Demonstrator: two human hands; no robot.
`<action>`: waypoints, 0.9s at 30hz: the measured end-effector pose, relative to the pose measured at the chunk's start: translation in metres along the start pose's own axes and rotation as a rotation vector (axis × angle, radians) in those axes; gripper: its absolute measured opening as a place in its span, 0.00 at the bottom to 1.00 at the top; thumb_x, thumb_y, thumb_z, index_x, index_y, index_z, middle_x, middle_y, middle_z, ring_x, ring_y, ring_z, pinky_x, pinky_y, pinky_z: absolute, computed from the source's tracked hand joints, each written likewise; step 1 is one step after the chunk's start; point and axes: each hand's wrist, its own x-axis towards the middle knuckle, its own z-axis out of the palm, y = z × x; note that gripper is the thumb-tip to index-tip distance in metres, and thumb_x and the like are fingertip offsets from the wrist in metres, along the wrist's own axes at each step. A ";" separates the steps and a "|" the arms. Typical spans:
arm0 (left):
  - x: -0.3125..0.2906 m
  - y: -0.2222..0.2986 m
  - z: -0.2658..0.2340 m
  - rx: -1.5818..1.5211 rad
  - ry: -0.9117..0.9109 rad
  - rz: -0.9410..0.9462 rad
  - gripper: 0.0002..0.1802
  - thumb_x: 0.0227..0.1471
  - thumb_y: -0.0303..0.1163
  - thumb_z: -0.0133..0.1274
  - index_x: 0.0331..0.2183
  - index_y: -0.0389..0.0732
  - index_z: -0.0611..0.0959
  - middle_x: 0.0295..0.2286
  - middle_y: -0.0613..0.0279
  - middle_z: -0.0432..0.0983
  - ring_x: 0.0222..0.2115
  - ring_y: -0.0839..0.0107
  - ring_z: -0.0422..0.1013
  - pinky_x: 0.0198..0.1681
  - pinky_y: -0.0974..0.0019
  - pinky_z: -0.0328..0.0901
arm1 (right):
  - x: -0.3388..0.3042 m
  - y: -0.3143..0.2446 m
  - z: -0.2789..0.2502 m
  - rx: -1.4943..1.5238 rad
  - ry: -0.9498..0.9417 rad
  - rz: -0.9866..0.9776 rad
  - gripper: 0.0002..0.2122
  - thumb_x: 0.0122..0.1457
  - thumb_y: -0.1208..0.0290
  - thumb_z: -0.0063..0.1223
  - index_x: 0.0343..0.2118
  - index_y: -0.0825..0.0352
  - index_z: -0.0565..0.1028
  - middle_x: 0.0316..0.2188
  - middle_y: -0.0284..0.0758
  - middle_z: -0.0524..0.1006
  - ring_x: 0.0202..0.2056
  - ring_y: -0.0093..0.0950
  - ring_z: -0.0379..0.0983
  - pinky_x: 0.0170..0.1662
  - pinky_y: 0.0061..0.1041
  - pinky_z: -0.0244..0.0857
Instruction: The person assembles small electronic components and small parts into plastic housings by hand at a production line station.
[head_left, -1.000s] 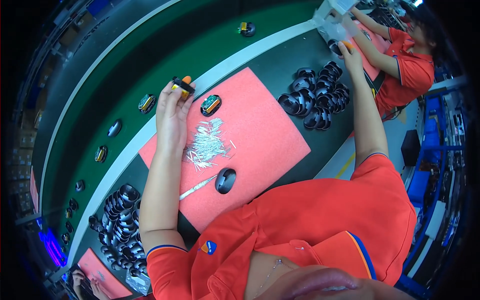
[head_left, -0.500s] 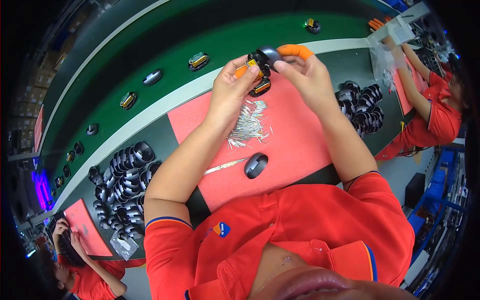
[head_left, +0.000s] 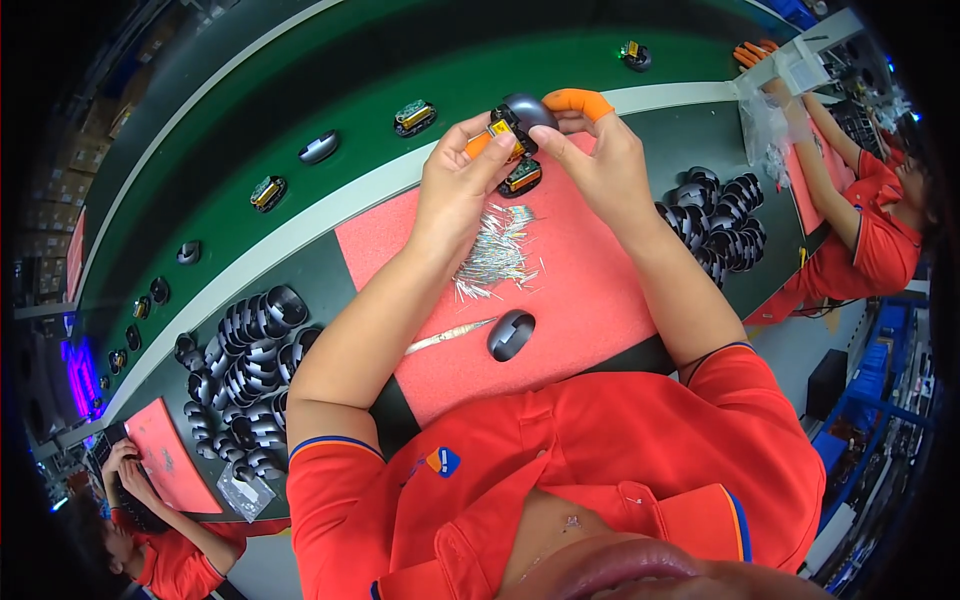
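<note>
Over the far edge of the pink foam mat, my left hand is closed on a small electronic assembly with a yellow part in a black frame. My right hand grips a glossy dark grey rounded shell against the assembly's upper side; whether they are joined, I cannot tell. Orange covers sit on fingers of both hands. Just below them lies another open circuit assembly. A heap of thin silvery pins spreads nearer to me, with a slim pale tool and a single dark shell beyond it.
Past a pale rail, a green conveyor belt carries several circuit assemblies and dark shells. Stacked shells stand at left and right. Co-workers sit at both sides, one at the lower left, one at the right.
My right hand has shifted slightly left, bringing the grey shell closer over the assembly. Items on the belt have moved to the right. The left co-worker's hands have come together.
</note>
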 end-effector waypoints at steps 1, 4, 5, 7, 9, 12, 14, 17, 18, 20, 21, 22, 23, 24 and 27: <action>-0.001 0.001 0.000 0.001 0.000 0.000 0.21 0.54 0.31 0.54 0.48 0.34 0.70 0.39 0.60 0.75 0.40 0.76 0.72 0.46 0.72 0.68 | 0.000 0.001 0.001 -0.040 0.003 -0.007 0.18 0.51 0.70 0.62 0.42 0.72 0.72 0.36 0.37 0.77 0.37 0.25 0.75 0.42 0.22 0.68; -0.005 0.003 -0.003 0.035 0.032 0.012 0.20 0.54 0.31 0.54 0.47 0.35 0.71 0.39 0.60 0.75 0.40 0.76 0.72 0.46 0.72 0.68 | 0.001 -0.003 0.003 -0.083 -0.008 0.018 0.17 0.51 0.69 0.62 0.41 0.72 0.72 0.35 0.37 0.78 0.36 0.25 0.75 0.42 0.21 0.68; -0.004 0.003 -0.005 0.041 0.041 0.019 0.21 0.54 0.31 0.54 0.48 0.34 0.71 0.39 0.60 0.75 0.40 0.76 0.72 0.46 0.72 0.68 | 0.000 -0.005 0.004 -0.087 -0.021 0.051 0.17 0.51 0.69 0.62 0.41 0.72 0.72 0.35 0.37 0.78 0.36 0.24 0.75 0.41 0.21 0.68; -0.004 0.004 -0.007 0.046 0.051 0.026 0.21 0.54 0.31 0.54 0.48 0.34 0.71 0.39 0.60 0.75 0.40 0.76 0.72 0.46 0.72 0.68 | 0.001 -0.006 0.006 0.033 -0.077 0.172 0.18 0.51 0.68 0.62 0.42 0.72 0.72 0.34 0.37 0.78 0.35 0.24 0.75 0.41 0.21 0.68; -0.005 0.006 -0.007 0.068 0.058 0.005 0.23 0.54 0.32 0.54 0.49 0.33 0.70 0.39 0.59 0.75 0.41 0.76 0.72 0.47 0.71 0.67 | 0.004 -0.004 0.007 0.153 -0.131 0.294 0.19 0.52 0.68 0.61 0.43 0.72 0.71 0.34 0.36 0.78 0.34 0.24 0.75 0.41 0.20 0.68; -0.006 0.007 -0.011 0.009 -0.002 0.013 0.26 0.55 0.33 0.54 0.52 0.32 0.67 0.41 0.56 0.74 0.43 0.74 0.71 0.48 0.71 0.66 | 0.003 0.002 0.007 0.363 -0.222 0.389 0.24 0.52 0.66 0.61 0.50 0.72 0.67 0.37 0.37 0.77 0.37 0.23 0.75 0.43 0.21 0.67; -0.005 0.007 -0.015 0.037 0.013 -0.002 0.28 0.55 0.33 0.54 0.53 0.32 0.65 0.42 0.55 0.73 0.43 0.73 0.71 0.48 0.71 0.66 | 0.005 -0.003 0.007 0.067 -0.291 0.270 0.30 0.51 0.67 0.62 0.55 0.70 0.63 0.45 0.40 0.73 0.42 0.26 0.73 0.47 0.24 0.65; -0.005 0.013 -0.015 0.101 0.013 -0.007 0.34 0.55 0.32 0.53 0.57 0.32 0.57 0.43 0.49 0.71 0.44 0.70 0.71 0.48 0.69 0.66 | 0.000 -0.012 0.016 -0.174 -0.186 -0.041 0.33 0.48 0.69 0.63 0.57 0.65 0.62 0.52 0.43 0.67 0.48 0.32 0.70 0.50 0.29 0.63; -0.003 0.015 -0.015 0.141 0.007 -0.002 0.35 0.55 0.32 0.53 0.57 0.32 0.55 0.43 0.48 0.72 0.43 0.69 0.71 0.47 0.69 0.67 | 0.003 -0.012 0.018 -0.169 -0.188 -0.046 0.33 0.48 0.69 0.63 0.57 0.65 0.62 0.52 0.43 0.67 0.48 0.32 0.70 0.50 0.29 0.63; 0.001 0.021 -0.012 0.192 -0.037 -0.011 0.39 0.54 0.32 0.53 0.58 0.30 0.50 0.42 0.45 0.72 0.42 0.67 0.72 0.46 0.68 0.66 | 0.010 -0.012 0.017 -0.252 -0.246 -0.089 0.33 0.46 0.69 0.64 0.57 0.63 0.63 0.52 0.43 0.66 0.49 0.36 0.68 0.51 0.30 0.63; 0.007 0.022 -0.014 0.194 -0.032 -0.008 0.39 0.54 0.32 0.53 0.58 0.30 0.50 0.42 0.45 0.72 0.42 0.67 0.72 0.46 0.68 0.66 | 0.016 -0.010 0.017 -0.292 -0.277 -0.112 0.34 0.45 0.70 0.64 0.57 0.62 0.63 0.52 0.43 0.66 0.49 0.37 0.67 0.51 0.30 0.62; 0.015 0.023 -0.017 0.276 -0.049 0.004 0.39 0.54 0.34 0.53 0.58 0.30 0.51 0.42 0.45 0.73 0.42 0.67 0.72 0.46 0.67 0.67 | 0.025 -0.003 0.017 -0.283 -0.279 -0.146 0.34 0.45 0.70 0.63 0.57 0.63 0.63 0.49 0.43 0.69 0.47 0.37 0.69 0.50 0.29 0.63; 0.023 0.025 -0.021 0.360 -0.063 0.017 0.39 0.54 0.36 0.53 0.58 0.30 0.52 0.42 0.46 0.73 0.41 0.67 0.72 0.46 0.67 0.67 | 0.038 0.012 0.019 -0.233 -0.304 -0.087 0.33 0.46 0.70 0.63 0.57 0.63 0.63 0.46 0.43 0.71 0.46 0.37 0.70 0.49 0.28 0.63; 0.032 0.033 -0.022 0.673 -0.048 0.065 0.37 0.54 0.42 0.53 0.57 0.32 0.58 0.45 0.44 0.71 0.46 0.61 0.70 0.48 0.62 0.65 | 0.050 0.031 0.016 -0.193 -0.320 -0.022 0.33 0.46 0.71 0.62 0.57 0.64 0.63 0.44 0.43 0.72 0.44 0.37 0.71 0.48 0.28 0.64; 0.051 0.032 -0.033 1.357 0.140 0.397 0.33 0.52 0.45 0.52 0.54 0.34 0.66 0.50 0.43 0.66 0.53 0.53 0.63 0.53 0.56 0.60 | 0.082 0.061 0.011 -0.467 -0.154 -0.014 0.33 0.47 0.65 0.62 0.58 0.63 0.63 0.44 0.45 0.73 0.44 0.37 0.72 0.48 0.28 0.63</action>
